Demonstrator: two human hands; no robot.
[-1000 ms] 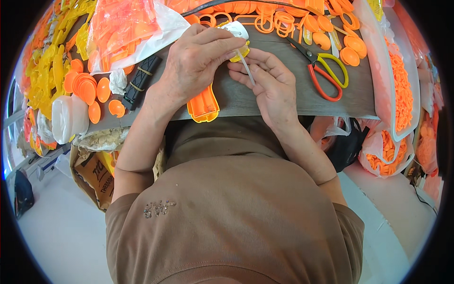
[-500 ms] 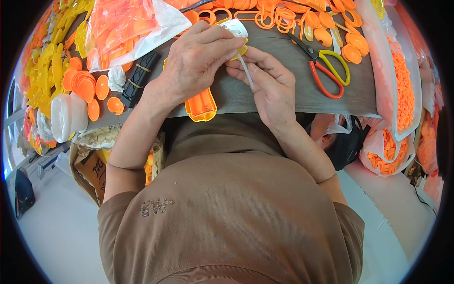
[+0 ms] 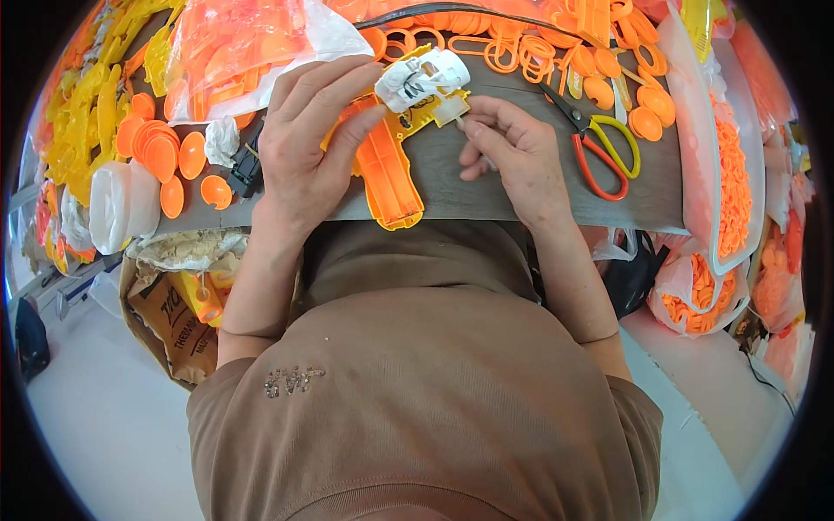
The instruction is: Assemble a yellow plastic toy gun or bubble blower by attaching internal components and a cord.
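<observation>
A gun-shaped yellow and orange plastic shell lies on the table edge in front of me, its orange grip toward my body. Over its far end sits a white cylindrical plastic part. My left hand is at the shell's left side, fingers stretched and thumb apart, the thumb over the orange grip. On the right, my right hand pinches the thin stem of a small whitish plastic piece, which meets the shell's right end. The tips of the right fingers are partly hidden.
Scissors with red and yellow handles lie to the right. Orange spoon-like pieces and a black part are at the left. A plastic bag of orange parts lies behind; a clear bin of orange pieces stands right.
My hands have moved apart; the left has let go of the white part and moved left, uncovering it and the yellow shell. The orange grip has shifted slightly right.
</observation>
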